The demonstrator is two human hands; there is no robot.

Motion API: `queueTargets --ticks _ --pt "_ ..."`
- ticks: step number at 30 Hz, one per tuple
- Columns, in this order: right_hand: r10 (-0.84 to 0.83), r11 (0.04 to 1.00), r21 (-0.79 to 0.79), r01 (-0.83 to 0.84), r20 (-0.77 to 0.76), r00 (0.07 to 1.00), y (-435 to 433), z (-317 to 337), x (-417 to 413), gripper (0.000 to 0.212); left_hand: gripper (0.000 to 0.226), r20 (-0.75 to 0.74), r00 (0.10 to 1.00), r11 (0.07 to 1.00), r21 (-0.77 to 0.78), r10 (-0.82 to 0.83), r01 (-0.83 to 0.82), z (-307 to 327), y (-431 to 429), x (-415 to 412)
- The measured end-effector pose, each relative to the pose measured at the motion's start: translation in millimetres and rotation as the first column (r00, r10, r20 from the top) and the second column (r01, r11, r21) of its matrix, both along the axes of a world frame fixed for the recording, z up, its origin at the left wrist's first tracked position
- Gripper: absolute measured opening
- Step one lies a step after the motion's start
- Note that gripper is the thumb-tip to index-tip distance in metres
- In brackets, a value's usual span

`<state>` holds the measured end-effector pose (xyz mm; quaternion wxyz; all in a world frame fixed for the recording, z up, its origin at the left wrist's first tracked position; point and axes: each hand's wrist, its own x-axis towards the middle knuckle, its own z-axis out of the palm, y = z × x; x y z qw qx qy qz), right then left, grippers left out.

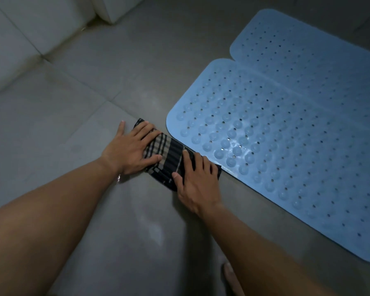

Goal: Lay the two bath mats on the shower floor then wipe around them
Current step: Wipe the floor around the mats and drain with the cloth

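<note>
Two blue perforated bath mats lie flat on the grey tiled floor, side by side. The nearer mat (pixel 286 150) shows suction bumps; the farther mat (pixel 303 52) sits behind it, their edges meeting. A dark striped cloth (pixel 169 152), folded, lies on the floor against the near mat's left corner. My left hand (pixel 130 148) presses flat on the cloth's left end, fingers spread. My right hand (pixel 197 180) presses on its right end, next to the mat's edge.
White tiled wall (pixel 19 39) runs along the upper left, with a white fixture base (pixel 115 9) at the top. A bare foot (pixel 230 274) shows at the bottom. Wet sheen marks the floor (pixel 154 229) between my forearms.
</note>
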<state>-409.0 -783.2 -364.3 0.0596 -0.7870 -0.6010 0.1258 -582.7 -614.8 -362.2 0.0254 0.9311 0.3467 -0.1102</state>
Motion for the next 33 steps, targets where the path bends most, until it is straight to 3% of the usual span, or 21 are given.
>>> queueTargets --ticks 9,19,23,25,27,29,33 --pt "0.029 0.998 0.061 -0.024 -0.092 0.995 77.1 -10.5 -56.6 0.063 0.089 -0.069 0.99 0.992 -0.028 0.124 -0.126 7.0 72.3 -40.7" --pt "0.177 0.984 0.029 -0.175 -0.207 0.962 141.5 -15.2 -81.9 0.065 0.076 -0.355 0.905 0.967 -0.01 0.234 -0.254 26.2 138.0 -42.5" --pt "0.076 0.997 0.01 -0.076 -0.238 0.968 130.5 -5.4 -87.8 0.067 0.07 -0.236 0.934 0.956 -0.055 0.267 -0.288 33.4 124.0 -26.8" --pt "0.074 0.997 -0.009 -0.079 -0.261 0.963 122.8 -1.6 -87.6 0.067 0.057 -0.142 0.934 0.929 -0.131 0.329 -0.347 31.5 117.1 -28.3" --pt "0.075 0.996 -0.031 -0.087 -0.274 0.959 131.3 -1.3 -84.1 0.068 0.058 -0.075 0.945 0.939 -0.118 0.317 -0.324 29.9 125.9 -26.7" --pt "0.035 0.994 -0.085 -0.062 -0.29 0.956 140.7 1.1 -83.4 0.068 0.065 -0.115 0.96 0.956 -0.116 0.257 -0.269 28.1 136.2 -27.9" --pt "-0.015 0.987 -0.158 -0.032 -0.292 0.956 163.3 3.0 -84.0 0.069 0.071 -0.22 0.933 0.938 -0.138 0.283 -0.317 11.4 147.7 -36.9"
